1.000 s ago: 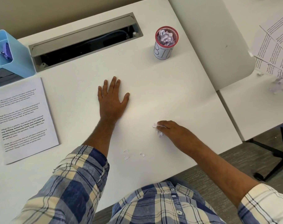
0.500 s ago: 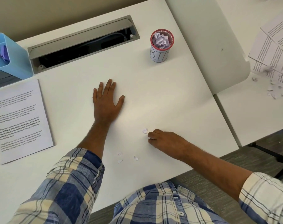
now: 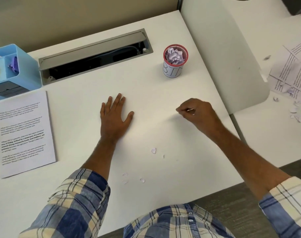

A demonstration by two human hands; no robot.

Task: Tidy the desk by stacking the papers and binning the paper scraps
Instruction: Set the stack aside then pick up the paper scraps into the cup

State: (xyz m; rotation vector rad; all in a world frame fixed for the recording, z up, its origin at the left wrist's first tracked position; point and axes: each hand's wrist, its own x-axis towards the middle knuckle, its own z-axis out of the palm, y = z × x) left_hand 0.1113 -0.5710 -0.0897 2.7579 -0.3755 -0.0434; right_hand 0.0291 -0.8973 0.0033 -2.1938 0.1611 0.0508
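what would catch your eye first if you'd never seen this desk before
The two hands on the white desk: the left hand lies flat mid-desk, while the right hand pinches a paper scrap, raised toward the bin. Behind it, the red-rimmed cup marked BIN is stuffed with crumpled paper. A few tiny scraps dot the desk's near edge, and a neat paper stack sits far left.

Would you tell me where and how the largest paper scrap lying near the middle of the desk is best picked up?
The paper scrap lies flat on the desk with no raised edge visible, so come straight down from above and pinch its opposite edges with fingertips. The right hand is probably best placed, though it already pinches something small.
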